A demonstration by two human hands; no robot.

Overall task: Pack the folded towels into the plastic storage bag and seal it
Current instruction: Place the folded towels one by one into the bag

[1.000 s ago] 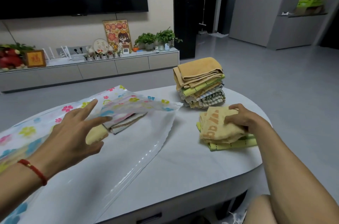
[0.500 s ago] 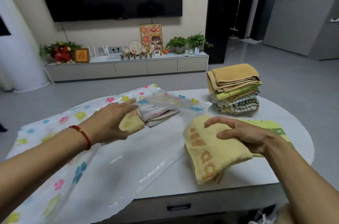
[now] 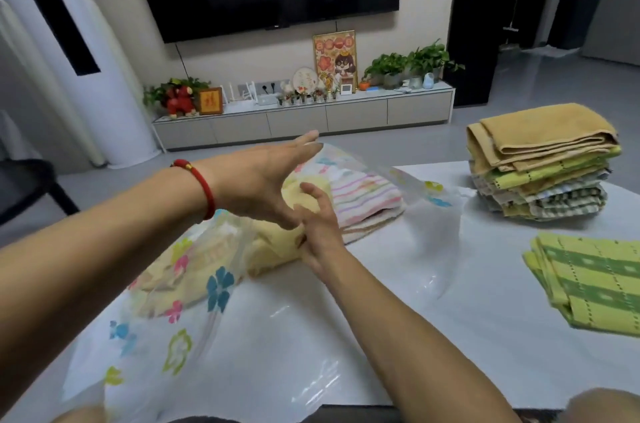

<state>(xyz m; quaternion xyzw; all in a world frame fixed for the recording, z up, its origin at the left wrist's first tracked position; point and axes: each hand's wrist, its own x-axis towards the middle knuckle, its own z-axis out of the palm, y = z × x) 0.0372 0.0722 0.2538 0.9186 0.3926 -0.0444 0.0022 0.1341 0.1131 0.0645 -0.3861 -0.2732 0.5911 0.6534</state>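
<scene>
A clear plastic storage bag printed with coloured flowers lies across the white table. Under its raised top layer sits a pink-striped folded towel. My right hand grips a yellow folded towel, which lies partly inside the bag's mouth beside the striped one. My left hand, with a red bracelet on its wrist, hovers flat and open just above them at the bag's upper flap. A green patterned folded towel lies at the right edge. A stack of several folded towels stands at the back right.
Behind the table are a low TV cabinet with plants and ornaments, a tall white column unit at the left, and a dark chair at the far left. The table's front edge is close to my body.
My right hand carried the yellow towel left from the green towel to the bag's mouth. My left hand rose from the bag to above the opening.
</scene>
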